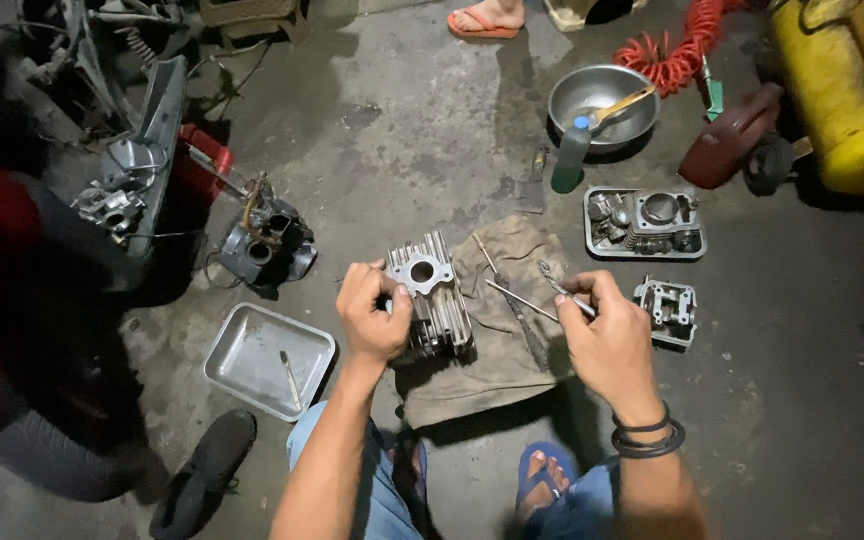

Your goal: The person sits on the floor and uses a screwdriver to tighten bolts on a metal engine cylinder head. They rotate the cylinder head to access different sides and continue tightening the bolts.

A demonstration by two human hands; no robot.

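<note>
Squatted low in blue sandals (542, 478) at the bottom of the frame. Gripped the finned engine cylinder (432, 295) at centre with the left hand (372, 315), fingers wrapped round its left side, block standing on the khaki cloth (497, 330). Pinched a thin metal tool (557, 290) in the right hand (607, 335), closed around its handle. Best to keep the block braced firmly and scrape gently across the bore face. Beyond, upper right: parts tray (692, 250), steel bowl (577, 95).
</note>
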